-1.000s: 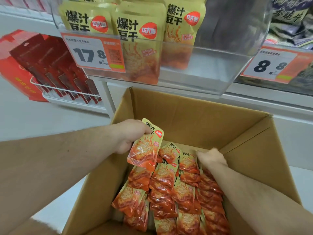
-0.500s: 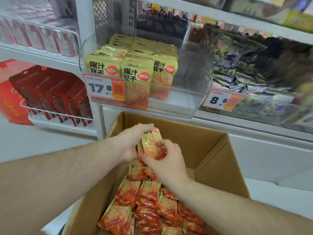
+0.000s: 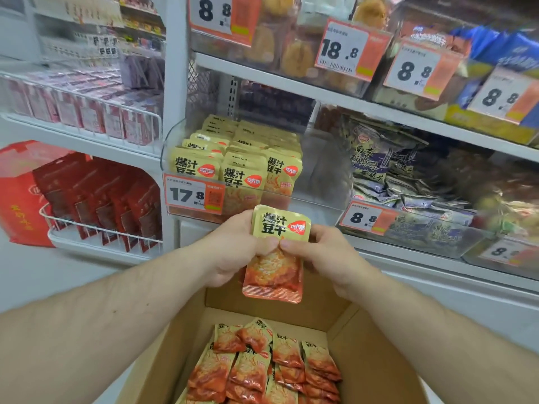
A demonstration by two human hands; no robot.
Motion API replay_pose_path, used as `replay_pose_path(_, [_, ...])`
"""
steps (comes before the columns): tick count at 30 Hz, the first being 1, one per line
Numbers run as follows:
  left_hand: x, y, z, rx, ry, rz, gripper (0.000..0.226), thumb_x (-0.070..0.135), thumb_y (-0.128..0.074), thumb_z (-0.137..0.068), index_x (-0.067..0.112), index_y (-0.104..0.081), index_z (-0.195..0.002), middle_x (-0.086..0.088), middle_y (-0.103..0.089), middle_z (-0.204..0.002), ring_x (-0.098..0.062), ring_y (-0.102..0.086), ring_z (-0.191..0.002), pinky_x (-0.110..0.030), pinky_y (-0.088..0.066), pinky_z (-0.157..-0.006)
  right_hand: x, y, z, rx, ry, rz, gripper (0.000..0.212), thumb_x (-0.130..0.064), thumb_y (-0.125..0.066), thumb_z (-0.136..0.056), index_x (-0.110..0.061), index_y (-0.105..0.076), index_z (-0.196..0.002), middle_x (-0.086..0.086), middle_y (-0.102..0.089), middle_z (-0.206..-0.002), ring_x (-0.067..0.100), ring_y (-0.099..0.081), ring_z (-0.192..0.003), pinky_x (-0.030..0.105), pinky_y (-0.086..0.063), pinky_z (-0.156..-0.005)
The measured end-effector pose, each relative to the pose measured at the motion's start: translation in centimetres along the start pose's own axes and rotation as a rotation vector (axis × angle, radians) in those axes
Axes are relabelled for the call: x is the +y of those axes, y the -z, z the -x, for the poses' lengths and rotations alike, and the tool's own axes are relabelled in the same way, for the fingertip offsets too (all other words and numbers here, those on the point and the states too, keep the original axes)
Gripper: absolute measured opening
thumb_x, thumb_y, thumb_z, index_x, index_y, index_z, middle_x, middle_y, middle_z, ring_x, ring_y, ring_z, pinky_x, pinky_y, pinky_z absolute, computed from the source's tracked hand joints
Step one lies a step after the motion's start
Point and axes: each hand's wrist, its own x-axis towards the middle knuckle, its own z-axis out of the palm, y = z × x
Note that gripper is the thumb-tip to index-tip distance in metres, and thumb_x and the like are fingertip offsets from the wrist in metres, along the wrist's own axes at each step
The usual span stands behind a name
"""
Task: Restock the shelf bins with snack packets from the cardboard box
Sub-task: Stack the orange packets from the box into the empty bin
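A small stack of yellow and orange snack packets (image 3: 274,258) stands upright above the cardboard box (image 3: 370,360), held between both hands. My left hand (image 3: 230,252) grips the stack's left edge and my right hand (image 3: 320,255) pinches its right edge. Several more of the same packets (image 3: 262,365) lie in rows inside the box below. Just beyond the hands is a clear shelf bin (image 3: 320,176), its left half filled with matching packets (image 3: 239,161) and its right half bare. A 17.8 price tag (image 3: 194,195) hangs on its front.
A neighbouring clear bin (image 3: 414,225) to the right holds purple snack bags. White wire baskets (image 3: 96,231) with red packs stand at the left, beside a red bag (image 3: 17,196). Upper shelves carry more bins with price tags (image 3: 344,51).
Both hands have risen out of the box with the packets, from box level up to the front of the 17.8 bin. The stack now stands upright, and my view has tilted up.
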Motion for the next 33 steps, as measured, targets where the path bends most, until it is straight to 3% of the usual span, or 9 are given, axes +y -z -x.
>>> replay_pose_path(3, [0.7,-0.2,0.0,-0.023,-0.044,0.008,0.039,-0.002,-0.057,-0.096,0.019,-0.052,-0.128,-0.01,-0.07,-0.119,-0.026,-0.066,-0.112,-0.047,-0.052,-0.099,-1.5,0.1,0.2,-0.018,0.036,-0.021,0.009,-0.006,-0.07,-0.088,-0.006,-0.067,-0.096,-0.005,-0.07,-0.069,-0.004,-0.058,-0.046,0.009,-0.039,-0.042])
replay_pose_path(6, [1.1,-0.3,0.1,-0.045,-0.079,-0.015,0.049,-0.007,-0.059,-0.093,0.022,-0.045,-0.13,-0.01,-0.067,-0.121,-0.024,-0.065,-0.112,-0.041,-0.054,-0.095,-2.0,-0.1,0.1,0.011,0.073,0.003,0.005,-0.009,-0.069,-0.09,-0.01,-0.065,-0.088,-0.011,-0.064,-0.053,-0.003,-0.052,-0.039,0.012,-0.037,-0.039])
replay_pose_path(10, [1.6,0.1,0.1,-0.053,-0.117,-0.078,0.056,-0.012,-0.058,-0.09,0.025,-0.045,-0.13,-0.008,-0.066,-0.119,-0.022,-0.063,-0.114,-0.04,-0.052,-0.097,-2.8,0.2,0.1,-0.036,0.093,0.084,0.006,-0.011,-0.071,-0.088,-0.012,-0.066,-0.092,-0.012,-0.066,-0.057,-0.004,-0.053,-0.043,0.013,-0.039,-0.042])
replay_pose_path(14, [2.6,0.3,0.1,-0.021,-0.178,-0.144,0.058,-0.005,-0.068,-0.087,0.028,-0.046,-0.13,-0.001,-0.067,-0.116,-0.014,-0.065,-0.107,-0.032,-0.057,-0.087,-4.4,1.0,-0.2,-0.079,0.135,0.099,0.016,0.005,-0.071,-0.084,-0.011,-0.065,-0.084,-0.008,-0.067,-0.06,-0.003,-0.055,-0.043,0.011,-0.039,-0.042])
replay_pose_path(16, [2.9,0.5,-0.1,0.124,-0.294,-0.293,0.054,0.005,-0.072,-0.086,0.027,-0.046,-0.128,0.005,-0.061,-0.118,-0.007,-0.061,-0.104,-0.024,-0.055,-0.084,-5.6,1.8,-1.1,0.038,0.196,0.086,0.019,0.007,-0.073,-0.081,-0.011,-0.066,-0.08,-0.002,-0.07,-0.068,-0.001,-0.058,-0.047,0.012,-0.041,-0.044])
replay_pose_path(20, [2.2,1.6,-1.1,0.479,-0.509,-0.94,0.05,0.021,-0.067,-0.084,0.022,-0.048,-0.131,0.003,-0.046,-0.127,-0.018,-0.038,-0.122,-0.031,-0.033,-0.105,-8.1,4.6,-4.4,0.337,0.298,0.007,0.02,0.003,-0.077,-0.078,-0.014,-0.07,-0.084,0.001,-0.073,-0.08,0.003,-0.067,-0.06,0.018,-0.053,-0.054])
replay_pose_path(23, [1.5,1.5,-1.3,0.461,-0.521,-1.203,0.056,0.023,-0.062,-0.082,0.022,-0.046,-0.136,0.001,-0.04,-0.139,-0.022,-0.026,-0.131,-0.038,-0.024,-0.11,-8.2,5.4,-7.1,0.386,0.288,0.122,0.023,-0.002,-0.082,-0.074,-0.016,-0.071,-0.089,0.001,-0.074,-0.088,0.011,-0.071,-0.078,0.03,-0.058,-0.075])
replay_pose_path(27, [1.0,1.2,-1.5,0.395,-0.481,-1.367,0.06,0.025,-0.057,-0.085,0.024,-0.038,-0.142,0.001,-0.022,-0.152,-0.021,-0.008,-0.14,-0.04,-0.01,-0.115,-7.2,4.6,-10.3,0.374,0.209,0.178,0.022,-0.007,-0.083,-0.075,-0.018,-0.07,-0.088,0.002,-0.074,-0.093,0.013,-0.069,-0.079,0.031,-0.058,-0.075])
replay_pose_path(33, [0.6,1.5,-1.8,0.387,-0.436,-1.381,0.059,0.026,-0.056,-0.086,0.026,-0.036,-0.142,0.002,-0.016,-0.153,-0.021,-0.004,-0.142,-0.043,-0.009,-0.117,-5.3,3.8,-13.4,0.377,0.138,0.394,0.026,-0.018,-0.09,-0.067,-0.02,-0.072,-0.085,0.003,-0.075,-0.092,0.019,-0.07,-0.084,0.039,-0.059,-0.082])
